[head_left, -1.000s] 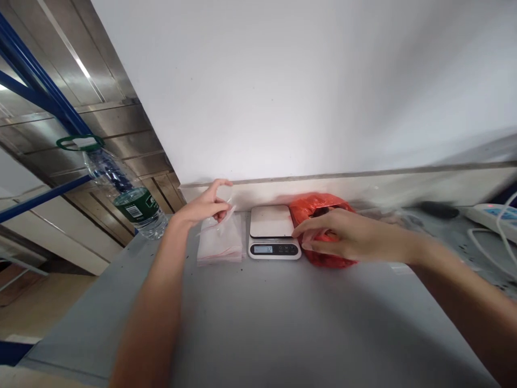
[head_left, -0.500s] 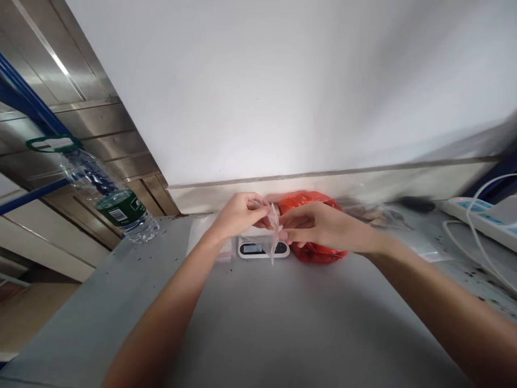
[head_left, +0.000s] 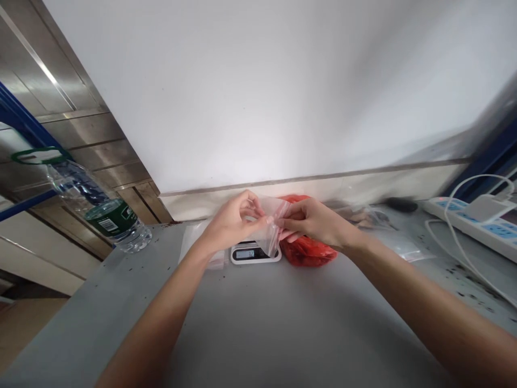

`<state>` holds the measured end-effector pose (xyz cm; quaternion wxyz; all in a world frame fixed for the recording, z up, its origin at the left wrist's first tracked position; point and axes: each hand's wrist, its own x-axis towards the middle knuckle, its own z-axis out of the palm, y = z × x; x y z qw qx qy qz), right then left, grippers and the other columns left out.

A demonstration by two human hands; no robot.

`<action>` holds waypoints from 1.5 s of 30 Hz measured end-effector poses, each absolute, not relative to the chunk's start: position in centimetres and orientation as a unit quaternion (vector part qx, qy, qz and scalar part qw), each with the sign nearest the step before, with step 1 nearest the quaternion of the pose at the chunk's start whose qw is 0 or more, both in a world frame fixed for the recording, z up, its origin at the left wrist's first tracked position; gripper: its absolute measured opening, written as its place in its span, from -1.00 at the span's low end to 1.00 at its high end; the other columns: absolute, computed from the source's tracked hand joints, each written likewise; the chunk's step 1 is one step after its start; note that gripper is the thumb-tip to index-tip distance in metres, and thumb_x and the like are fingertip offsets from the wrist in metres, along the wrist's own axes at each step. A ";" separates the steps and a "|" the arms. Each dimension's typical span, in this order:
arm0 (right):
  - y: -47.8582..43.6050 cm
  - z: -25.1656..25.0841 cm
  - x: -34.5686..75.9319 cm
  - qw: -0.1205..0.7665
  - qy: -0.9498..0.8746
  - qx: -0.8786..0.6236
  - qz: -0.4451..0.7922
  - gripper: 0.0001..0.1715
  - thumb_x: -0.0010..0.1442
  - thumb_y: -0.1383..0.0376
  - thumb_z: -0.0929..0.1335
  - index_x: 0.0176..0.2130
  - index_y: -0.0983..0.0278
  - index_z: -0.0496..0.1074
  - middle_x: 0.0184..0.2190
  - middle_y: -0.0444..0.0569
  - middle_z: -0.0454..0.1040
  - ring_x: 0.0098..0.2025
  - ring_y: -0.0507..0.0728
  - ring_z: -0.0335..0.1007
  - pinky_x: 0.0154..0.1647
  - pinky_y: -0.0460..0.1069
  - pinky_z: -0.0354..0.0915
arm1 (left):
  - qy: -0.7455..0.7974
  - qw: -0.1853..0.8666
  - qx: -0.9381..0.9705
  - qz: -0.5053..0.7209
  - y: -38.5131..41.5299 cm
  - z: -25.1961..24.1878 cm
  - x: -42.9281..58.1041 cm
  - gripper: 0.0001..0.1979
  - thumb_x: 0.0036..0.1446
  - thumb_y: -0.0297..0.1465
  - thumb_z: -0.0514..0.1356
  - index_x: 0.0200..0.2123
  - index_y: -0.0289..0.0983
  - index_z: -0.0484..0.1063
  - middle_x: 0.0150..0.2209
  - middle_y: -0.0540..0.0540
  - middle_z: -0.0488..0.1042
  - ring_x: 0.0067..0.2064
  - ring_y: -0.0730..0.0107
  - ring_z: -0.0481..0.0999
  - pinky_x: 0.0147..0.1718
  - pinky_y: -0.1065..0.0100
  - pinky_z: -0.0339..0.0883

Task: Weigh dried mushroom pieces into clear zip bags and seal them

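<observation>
Both hands pinch a small clear zip-lock bag [head_left: 271, 241] with a reddish strip along its mouth. My left hand [head_left: 238, 218] has its thumb and fingers closed on the film from the left. From the right, my right hand [head_left: 309, 223] grips the bag near the strip. Below them is a white kitchen scale [head_left: 256, 261] with a lit display; the bag partly covers it. A red plastic bag [head_left: 309, 256] lies just behind and under my right hand. Flat clear bags [head_left: 196, 237] lie left of the scale, partly behind my left wrist.
A large water bottle [head_left: 113, 218] with a green label stands at the table's left edge. Clear bags with brownish contents [head_left: 369, 218] lie at the right, near a white power strip [head_left: 480, 221] with cables. A white wall [head_left: 250, 97] rises behind the grey table [head_left: 258, 328].
The small clear bag has turned from edge-on to show its flat side, its strip now slanting between my hands. The whole view has shifted slightly.
</observation>
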<state>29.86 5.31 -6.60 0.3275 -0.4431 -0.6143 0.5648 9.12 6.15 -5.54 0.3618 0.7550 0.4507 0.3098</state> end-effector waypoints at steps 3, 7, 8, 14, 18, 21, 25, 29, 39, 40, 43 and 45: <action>5.5 -6.8 29.8 0.332 -0.606 -0.449 0.566 -0.54 -0.26 0.04 0.64 -0.52 0.32 0.54 -0.53 -0.05 0.59 -0.38 0.12 0.55 -0.24 0.01 0.48 | 0.438 0.361 0.774 0.280 5.8 -5.4 9.5 -0.71 0.01 -0.21 0.39 -0.33 -0.25 0.42 -0.23 -0.08 0.55 -0.17 0.28 0.57 -0.19 0.32 0.43; 5.3 -6.9 29.6 0.346 -0.610 -0.452 0.551 -0.50 -0.24 -0.01 0.63 -0.57 0.32 0.52 -0.60 -0.07 0.54 -0.49 0.07 0.48 -0.33 -0.01 0.44 | 0.453 0.371 0.768 0.259 5.6 -5.6 9.8 -0.70 -0.08 -0.23 0.43 -0.35 -0.27 0.48 -0.35 -0.07 0.56 -0.28 0.30 0.56 -0.29 0.35 0.41; 5.3 -6.8 29.6 0.349 -0.610 -0.453 0.548 -0.51 -0.24 -0.01 0.63 -0.58 0.31 0.52 -0.60 -0.07 0.54 -0.51 0.06 0.46 -0.34 -0.01 0.43 | 0.453 0.376 0.768 0.251 5.6 -5.7 9.8 -0.74 -0.06 -0.26 0.41 -0.36 -0.27 0.48 -0.37 -0.06 0.57 -0.30 0.31 0.56 -0.31 0.36 0.41; 5.0 -6.2 29.7 0.340 -0.648 -0.423 0.534 -0.59 -0.16 0.01 0.60 -0.54 0.28 0.57 -0.55 -0.11 0.54 -0.41 0.09 0.47 -0.29 0.01 0.41 | 0.455 0.369 0.781 0.215 5.7 -5.8 9.6 -0.78 0.14 -0.30 0.21 -0.49 -0.28 0.50 -0.47 -0.05 0.55 -0.37 0.33 0.55 -0.42 0.39 0.32; 5.0 -6.4 29.9 0.340 -0.679 -0.395 0.517 -0.66 -0.04 0.06 0.53 -0.42 0.28 0.54 -0.49 -0.09 0.56 -0.33 0.15 0.51 -0.28 0.03 0.39 | 0.460 0.397 0.761 0.229 6.1 -5.5 9.5 -0.77 0.12 -0.39 0.19 -0.57 -0.27 0.44 -0.52 -0.02 0.50 -0.43 0.41 0.49 -0.39 0.41 0.35; 5.1 -6.9 29.9 0.395 -0.664 -0.430 0.467 -0.68 0.02 0.14 0.47 -0.24 0.23 0.43 -0.44 -0.09 0.59 -0.35 0.15 0.53 -0.30 0.02 0.39 | 0.456 0.443 0.724 0.269 6.6 -5.6 9.5 -0.78 0.13 -0.41 0.18 -0.56 -0.28 0.45 -0.50 -0.01 0.50 -0.41 0.45 0.49 -0.31 0.40 0.40; 5.1 -7.3 29.6 0.436 -0.718 -0.468 0.274 -0.86 0.06 0.27 0.31 -0.30 0.20 0.41 -0.35 -0.05 0.60 -0.36 0.14 0.49 -0.27 0.04 0.35 | 0.464 0.479 0.668 0.330 6.8 -5.9 9.6 -0.75 0.17 -0.37 0.17 -0.54 -0.28 0.42 -0.54 0.01 0.45 -0.47 0.50 0.43 -0.34 0.41 0.37; 4.7 -6.9 29.1 0.396 -0.780 -0.431 0.223 -0.76 0.00 0.34 0.25 -0.46 0.23 0.51 -0.30 -0.01 0.61 -0.28 0.15 0.47 -0.18 0.03 0.32 | 0.419 0.499 0.675 0.346 6.7 -6.3 9.6 -0.75 0.15 -0.29 0.22 -0.52 -0.28 0.40 -0.53 0.03 0.43 -0.46 0.50 0.41 -0.35 0.41 0.35; 5.0 -6.8 29.5 0.390 -0.753 -0.402 0.347 -0.79 -0.01 0.27 0.28 -0.50 0.26 0.50 -0.47 -0.09 0.50 -0.39 0.10 0.33 -0.32 0.00 0.27 | 0.419 0.260 0.810 0.317 5.6 -6.1 9.3 0.04 -0.14 -0.05 0.49 0.38 -0.09 0.14 0.46 -0.20 0.05 0.44 -0.07 0.07 0.33 0.04 0.13; 5.0 -6.9 29.5 0.392 -0.750 -0.404 0.347 -0.79 0.01 0.25 0.30 -0.51 0.26 0.50 -0.48 -0.08 0.50 -0.39 0.10 0.34 -0.32 0.01 0.28 | 0.411 0.248 0.829 0.286 5.4 -6.2 9.4 0.23 -0.20 -0.06 0.52 0.45 -0.04 -0.05 0.52 -0.17 -0.14 0.50 -0.10 -0.14 0.39 -0.02 0.00; 4.9 -7.1 29.2 0.403 -0.742 -0.406 0.350 -0.78 0.02 0.18 0.38 -0.53 0.27 0.50 -0.50 -0.07 0.51 -0.41 0.11 0.36 -0.34 0.01 0.30 | 0.411 0.246 0.850 0.220 5.2 -6.5 9.7 0.33 -0.16 -0.06 0.51 0.50 -0.02 -0.27 0.54 -0.15 -0.28 0.53 -0.12 -0.34 0.41 -0.15 -0.13; 4.9 -7.2 29.2 0.413 -0.735 -0.413 0.344 -0.73 0.03 0.12 0.42 -0.51 0.28 0.51 -0.48 -0.04 0.53 -0.41 0.11 0.36 -0.36 0.01 0.30 | 0.407 0.253 0.852 0.211 5.1 -6.7 9.8 0.31 -0.12 -0.06 0.49 0.50 -0.02 -0.29 0.53 -0.19 -0.21 0.52 -0.14 -0.25 0.40 -0.16 -0.06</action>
